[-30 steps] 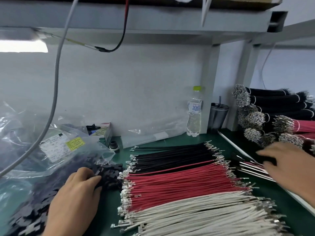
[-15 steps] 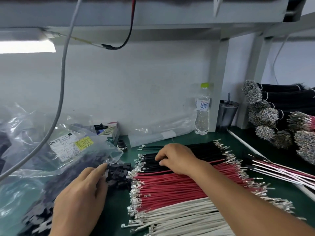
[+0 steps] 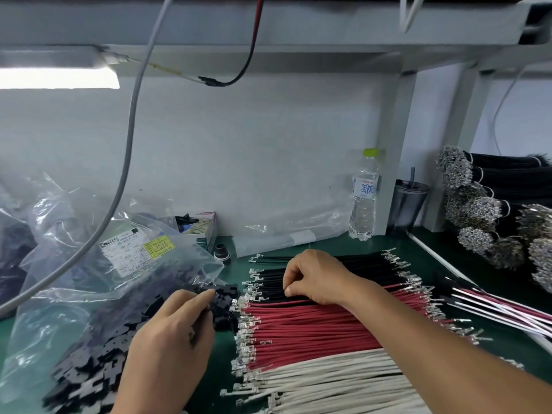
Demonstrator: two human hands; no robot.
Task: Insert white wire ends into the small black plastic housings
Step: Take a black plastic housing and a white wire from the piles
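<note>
We are looking down at a green desk (image 3: 298,249) where cut wires are lying in rows across the lower middle of the frame: black wires (image 3: 367,268) farthest back, red wires (image 3: 304,327) in the middle, white wires (image 3: 328,380) nearest the bottom edge, their metal terminals pointing left. Our right hand (image 3: 316,277) is resting on the black wires, its grip curling together over them with thumb and fingertips pinching at what seems to be a single black wire, though the view is too poor to be sure. Our left hand (image 3: 170,339) is sitting at lower left, its grip pinching a housing (image 3: 219,295) at the edge of the heap of housings (image 3: 89,369) spilling from a clear bag (image 3: 125,264). The white wires are lying untouched, apart from both hands. A bottle (image 3: 364,201) and a dark cup (image 3: 407,206) are standing at the back wall, right of centre. Tied wire bundles (image 3: 490,210) are stacked at the right edge.
</note>
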